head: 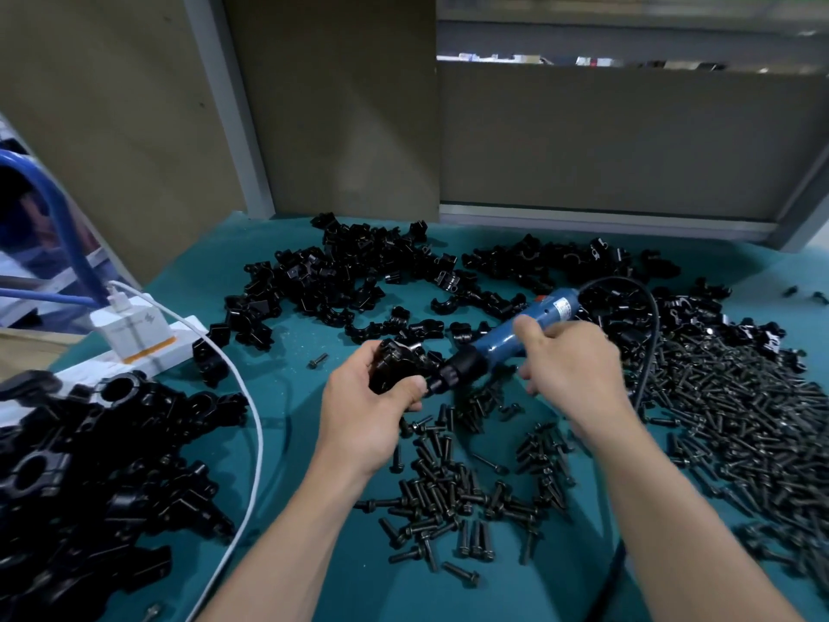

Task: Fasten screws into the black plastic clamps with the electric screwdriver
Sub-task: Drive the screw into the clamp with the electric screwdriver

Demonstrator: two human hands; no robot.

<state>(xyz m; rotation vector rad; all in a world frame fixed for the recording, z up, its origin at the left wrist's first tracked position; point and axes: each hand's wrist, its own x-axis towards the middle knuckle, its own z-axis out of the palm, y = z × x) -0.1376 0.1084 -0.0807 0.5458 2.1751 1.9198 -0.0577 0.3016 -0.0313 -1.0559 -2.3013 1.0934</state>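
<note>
Head view, gripped clamp (395, 360), screwdriver (502, 341) against it

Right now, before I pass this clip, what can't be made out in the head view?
1. Screw and bit tip: head view, hidden where the black nose of the blue electric screwdriver meets the black plastic clamp gripped by the left hand.
2. Screwdriver label: too small and blurred; the right hand grips just below it.
3. Pile of black clamps: cut off by the left edge.
4. Shelf items: motion-blurred.
</note>
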